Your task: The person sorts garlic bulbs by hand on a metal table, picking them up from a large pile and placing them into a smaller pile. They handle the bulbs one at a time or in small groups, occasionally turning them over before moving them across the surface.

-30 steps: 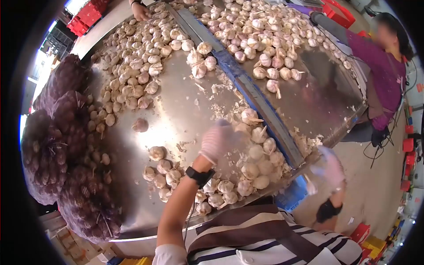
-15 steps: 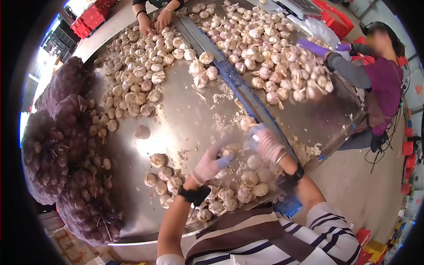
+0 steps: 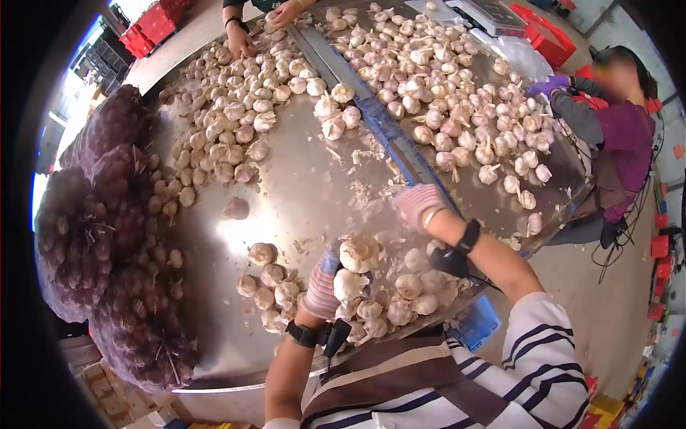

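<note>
At the near edge of a brushed-metal worktop point(image 3: 304, 179), a person in a white top with dark stripes point(image 3: 500, 390) handles garlic. The left hand point(image 3: 322, 287), in a pink-and-white striped glove with blue-grey fingertips, now holds two pale, papery garlic bulbs, one above point(image 3: 359, 254) and one below point(image 3: 348, 284); half a second earlier it was spread over the garlic, with no such pair showing in its grip. The right hand point(image 3: 420, 204), in a matching glove, has moved farther up the worktop, beside the blue-edged metal divider point(image 3: 377, 121). Its fingers are hidden, so whether it is wide, narrow or holding anything cannot be told.

Below the hands, loose whitish bulbs point(image 3: 400, 310) line the near edge, and a blue plastic crate point(image 3: 475, 323) shows beyond the corner. A lone brownish bulb point(image 3: 236, 208) sits apart toward the left, near dark purple mesh sacks point(image 3: 71, 239) of bulbs.

Farther up, a broad heap of cream bulbs point(image 3: 229, 121) covers the left side, while pink-tinged bulbs point(image 3: 443, 75) fill the right. Those now spread closer to the right edge, where a co-worker in a purple top point(image 3: 629, 154) has drawn back a purple-gloved hand point(image 3: 549, 86). At the far end, another worker's bare hands point(image 3: 241, 44) are farther apart than before.
</note>
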Tool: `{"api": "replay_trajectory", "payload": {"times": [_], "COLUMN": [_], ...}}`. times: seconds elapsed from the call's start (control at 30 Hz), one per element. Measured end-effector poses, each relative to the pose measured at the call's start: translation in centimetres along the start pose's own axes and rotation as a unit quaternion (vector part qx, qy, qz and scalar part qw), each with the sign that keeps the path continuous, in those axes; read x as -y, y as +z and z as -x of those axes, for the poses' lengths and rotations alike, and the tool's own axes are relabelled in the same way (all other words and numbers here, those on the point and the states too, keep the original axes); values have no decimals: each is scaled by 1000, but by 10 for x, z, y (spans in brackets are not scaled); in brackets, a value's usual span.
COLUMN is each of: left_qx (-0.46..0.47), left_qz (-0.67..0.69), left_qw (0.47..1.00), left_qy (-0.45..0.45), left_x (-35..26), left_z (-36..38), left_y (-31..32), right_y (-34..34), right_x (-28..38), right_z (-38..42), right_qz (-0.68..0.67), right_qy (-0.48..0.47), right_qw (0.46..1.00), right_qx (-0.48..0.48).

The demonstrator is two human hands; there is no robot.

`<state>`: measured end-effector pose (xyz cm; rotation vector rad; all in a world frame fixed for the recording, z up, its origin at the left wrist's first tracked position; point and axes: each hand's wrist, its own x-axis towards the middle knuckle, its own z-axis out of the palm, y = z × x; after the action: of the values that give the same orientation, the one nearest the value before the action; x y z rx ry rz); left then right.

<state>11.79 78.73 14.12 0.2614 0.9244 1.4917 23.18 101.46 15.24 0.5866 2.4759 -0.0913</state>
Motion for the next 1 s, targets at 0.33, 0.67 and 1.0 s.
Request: {"api": "replay_trajectory", "payload": {"times": [0.33,0.67,1.0], "left_qx": [-102,-19,122], "left_qz": [-163,-517,-691], "left_qw": [960,802,712], "left_qy": [203,297,19], "left_x": [18,36,48], "left_z": [-17,-63,-79], "left_y": [62,69,65], "right_y": [118,97,74], "right_x": [50,-77,-81], "right_z": [46,81,84], "right_qz": [-900,-944,-353], "right_qy": [-243,-109,34], "right_qw": [-333,180,866], "right_qx": [142,-253,-352]}}
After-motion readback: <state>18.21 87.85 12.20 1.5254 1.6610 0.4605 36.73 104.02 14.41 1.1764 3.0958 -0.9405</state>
